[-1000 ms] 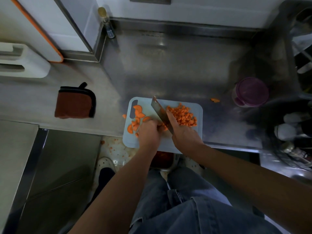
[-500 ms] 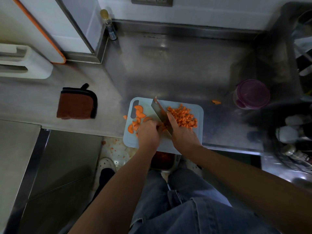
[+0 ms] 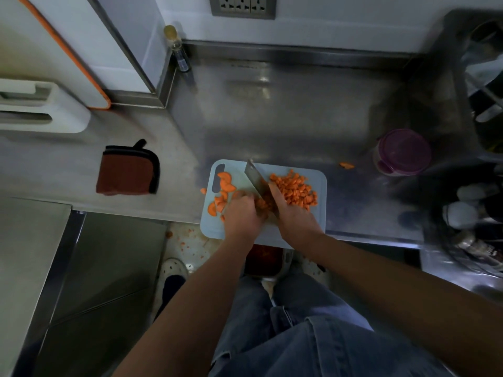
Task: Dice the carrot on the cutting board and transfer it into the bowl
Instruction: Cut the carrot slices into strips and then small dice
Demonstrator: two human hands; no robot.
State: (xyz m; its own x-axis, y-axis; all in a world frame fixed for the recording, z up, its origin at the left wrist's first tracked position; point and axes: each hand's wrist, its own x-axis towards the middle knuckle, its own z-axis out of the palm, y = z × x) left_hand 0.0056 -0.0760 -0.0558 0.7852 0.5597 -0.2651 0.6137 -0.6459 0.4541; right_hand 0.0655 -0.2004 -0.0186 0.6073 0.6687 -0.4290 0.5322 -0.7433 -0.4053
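Gripping the knife (image 3: 255, 180) in our right hand (image 3: 296, 219), left hand (image 3: 242, 216) curled over carrot slices (image 3: 221, 198) mid-frame, we are still chopping; the diced pile (image 3: 295, 190) is staying on the cutting board (image 3: 234, 170), untransferred.

Board (image 3: 321, 183) pale blue, plain. Carrot (image 3: 295, 190) bright orange, same for the stray bit (image 3: 346, 165) on the counter. Knife (image 3: 254, 176) blade dull grey steel. Counter (image 3: 272, 118) brushed grey with smeary reflections. Pot holder (image 3: 125, 172) rust-brown, fine weave, black trim and loop. Tub (image 3: 402, 152) clear-ish, purple lid. Panel (image 3: 54, 50) white with orange edge. Rack (image 3: 40, 110) off-white. Bottle (image 3: 178, 47) has a yellowish cap. Socket (image 3: 243, 6) grey. Jeans (image 3: 299, 336) faded blue-grey. Floor (image 3: 190, 243) pale, speckled with orange crumbs. Shoe (image 3: 174, 268) white, dotted with holes. Tray (image 3: 262, 258) below the counter edge reddish.
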